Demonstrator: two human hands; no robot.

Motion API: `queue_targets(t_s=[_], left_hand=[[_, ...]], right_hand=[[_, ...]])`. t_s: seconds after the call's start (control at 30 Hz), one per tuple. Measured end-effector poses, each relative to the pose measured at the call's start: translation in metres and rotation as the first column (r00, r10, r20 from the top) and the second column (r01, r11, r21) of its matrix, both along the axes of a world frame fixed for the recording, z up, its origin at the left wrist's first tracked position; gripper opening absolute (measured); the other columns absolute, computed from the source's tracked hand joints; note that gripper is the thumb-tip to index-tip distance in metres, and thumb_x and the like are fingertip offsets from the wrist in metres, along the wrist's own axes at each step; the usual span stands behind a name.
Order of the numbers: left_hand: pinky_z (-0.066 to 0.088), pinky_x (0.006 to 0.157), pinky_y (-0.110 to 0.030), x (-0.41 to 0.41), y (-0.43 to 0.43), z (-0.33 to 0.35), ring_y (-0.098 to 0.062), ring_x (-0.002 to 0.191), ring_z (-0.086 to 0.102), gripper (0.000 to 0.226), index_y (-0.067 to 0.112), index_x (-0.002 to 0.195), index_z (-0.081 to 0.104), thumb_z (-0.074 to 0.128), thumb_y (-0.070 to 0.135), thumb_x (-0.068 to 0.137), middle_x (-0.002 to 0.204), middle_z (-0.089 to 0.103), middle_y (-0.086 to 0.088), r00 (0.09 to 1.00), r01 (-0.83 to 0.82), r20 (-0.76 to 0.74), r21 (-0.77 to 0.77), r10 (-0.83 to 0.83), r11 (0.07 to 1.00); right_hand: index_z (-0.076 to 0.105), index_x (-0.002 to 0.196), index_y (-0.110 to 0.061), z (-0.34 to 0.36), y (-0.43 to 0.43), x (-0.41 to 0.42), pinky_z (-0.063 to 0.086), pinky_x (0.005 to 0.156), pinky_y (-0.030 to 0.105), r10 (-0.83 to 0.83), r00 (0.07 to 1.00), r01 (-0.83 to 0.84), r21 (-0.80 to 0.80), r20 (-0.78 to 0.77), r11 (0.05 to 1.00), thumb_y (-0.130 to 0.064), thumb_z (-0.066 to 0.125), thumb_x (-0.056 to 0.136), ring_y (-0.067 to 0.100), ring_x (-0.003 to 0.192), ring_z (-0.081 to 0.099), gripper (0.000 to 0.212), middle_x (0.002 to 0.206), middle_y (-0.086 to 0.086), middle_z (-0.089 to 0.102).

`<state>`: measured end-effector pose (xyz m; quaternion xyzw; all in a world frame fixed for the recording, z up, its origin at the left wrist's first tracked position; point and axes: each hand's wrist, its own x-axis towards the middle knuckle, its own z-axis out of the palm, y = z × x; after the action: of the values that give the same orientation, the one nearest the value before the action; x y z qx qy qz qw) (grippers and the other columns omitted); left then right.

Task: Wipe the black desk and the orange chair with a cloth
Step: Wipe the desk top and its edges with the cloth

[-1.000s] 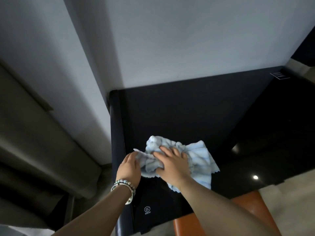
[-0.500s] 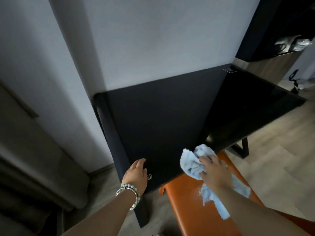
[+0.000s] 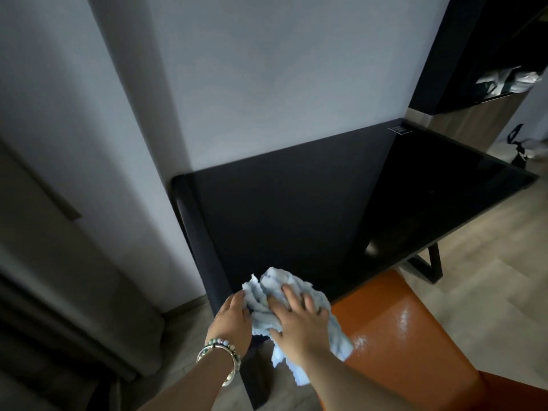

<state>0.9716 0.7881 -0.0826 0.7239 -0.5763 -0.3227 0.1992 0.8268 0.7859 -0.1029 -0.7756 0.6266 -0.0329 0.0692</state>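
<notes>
The black desk (image 3: 296,203) stands against the pale wall, its near left corner just in front of me. A crumpled light blue cloth (image 3: 267,289) lies on that corner and hangs over the front edge. My right hand (image 3: 296,318) presses flat on the cloth with fingers spread. My left hand (image 3: 234,318), with a beaded bracelet at the wrist, rests at the desk's corner and touches the cloth's left side. The orange chair (image 3: 400,336) sits below the desk's front edge at the lower right, with a wet shine on its seat.
A grey wall (image 3: 267,84) rises behind the desk. A dark cabinet (image 3: 474,54) with white items on its shelf stands at the far right. A curtain or grey panel (image 3: 44,262) fills the left. Wooden floor (image 3: 489,277) shows to the right, with the desk's black leg (image 3: 433,268).
My right hand has carried the cloth from above the orange chair back left onto the desk's near corner. My left hand stays at that corner and now touches the cloth.
</notes>
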Motion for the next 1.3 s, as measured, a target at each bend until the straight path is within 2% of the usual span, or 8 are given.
queue_targets(t_s=[0.07,0.2,0.4,0.57,0.73,0.9,1.0,1.3], left_hand=[[0.03,0.111,-0.029,-0.008,-0.01,-0.001,-0.015,0.134,0.036,0.044,0.019,0.143,0.03,0.031,0.023,0.099,0.149,0.032,0.005,0.999,0.022,0.048,0.009,-0.023,1.0],[0.018,0.117,-0.032,-0.039,-0.024,-0.002,-0.015,0.143,0.017,0.052,0.025,0.148,0.018,0.034,0.026,0.098,0.154,0.019,0.008,0.97,0.133,0.195,0.07,-0.144,0.989],[0.004,0.119,-0.04,-0.068,-0.039,-0.007,-0.014,0.145,-0.005,0.059,0.026,0.149,0.009,0.036,0.033,0.097,0.157,0.0,0.011,0.911,0.155,0.361,0.141,-0.197,0.978],[0.001,0.118,-0.037,-0.065,-0.045,-0.01,-0.01,0.145,-0.006,0.058,0.027,0.149,0.009,0.035,0.036,0.098,0.156,0.002,0.013,0.898,0.183,0.386,0.104,-0.209,0.978],[0.002,0.119,-0.029,-0.043,-0.046,-0.016,-0.007,0.145,-0.004,0.054,0.03,0.147,0.016,0.038,0.032,0.097,0.154,0.015,0.015,0.906,0.218,0.372,0.003,-0.203,0.976],[0.012,0.117,-0.029,-0.026,-0.046,-0.02,-0.011,0.145,0.009,0.05,0.024,0.142,0.033,0.045,0.018,0.094,0.149,0.031,0.009,0.97,0.039,0.245,-0.13,-0.006,0.991],[0.018,0.115,-0.031,-0.01,-0.045,-0.02,-0.015,0.144,0.017,0.049,0.019,0.14,0.039,0.047,0.01,0.092,0.147,0.037,0.004,0.975,-0.075,0.196,-0.158,0.106,0.985],[0.036,0.103,-0.031,0.067,-0.028,-0.014,-0.026,0.123,0.046,0.042,0.01,0.128,0.053,0.047,-0.001,0.087,0.132,0.053,-0.007,0.948,-0.3,0.047,-0.185,0.313,0.936]], right_hand=[[0.047,0.112,-0.042,0.005,-0.009,-0.017,0.051,0.059,0.05,-0.066,0.998,0.066,0.003,0.002,0.998,-0.061,0.082,0.043,0.029,0.1,0.062,0.079,0.125,-0.004,0.059],[0.026,0.14,-0.045,0.0,-0.038,-0.064,0.035,0.101,0.048,-0.139,0.99,0.138,0.031,0.034,0.99,-0.048,0.05,0.091,0.026,0.139,0.017,0.055,0.156,-0.009,0.008],[0.066,0.108,-0.033,-0.016,-0.08,-0.14,0.055,0.065,0.048,-0.212,0.977,0.211,-0.036,-0.034,0.977,-0.036,0.092,0.045,0.036,0.099,0.061,0.068,0.125,0.004,0.06],[0.027,0.144,-0.036,-0.009,-0.093,-0.197,0.043,0.096,0.042,-0.386,0.917,0.377,-0.096,-0.097,0.921,-0.044,0.049,0.092,0.032,0.128,0.035,0.057,0.151,0.003,0.022],[0.057,0.123,-0.013,0.019,-0.098,-0.236,0.043,0.081,0.046,-0.682,0.699,0.714,-0.16,0.214,0.681,-0.02,0.069,0.08,0.042,0.102,0.047,0.045,0.122,0.024,0.046],[0.069,0.109,-0.016,0.031,-0.133,-0.149,0.048,0.067,0.045,-0.381,0.858,0.47,-0.226,0.344,0.853,-0.016,0.076,0.066,0.044,0.081,0.056,0.043,0.1,0.022,0.06],[0.055,0.125,-0.029,0.028,-0.14,-0.08,0.046,0.08,0.041,-0.269,0.923,0.294,-0.052,0.275,0.954,-0.028,0.058,0.083,0.034,0.096,0.057,0.042,0.112,0.009,0.059],[0.047,0.125,-0.036,0.021,-0.098,0.056,0.045,0.08,0.035,0.065,0.988,-0.074,0.053,0.143,0.996,-0.035,0.047,0.091,0.026,0.112,0.041,0.034,0.132,-0.007,0.039]])
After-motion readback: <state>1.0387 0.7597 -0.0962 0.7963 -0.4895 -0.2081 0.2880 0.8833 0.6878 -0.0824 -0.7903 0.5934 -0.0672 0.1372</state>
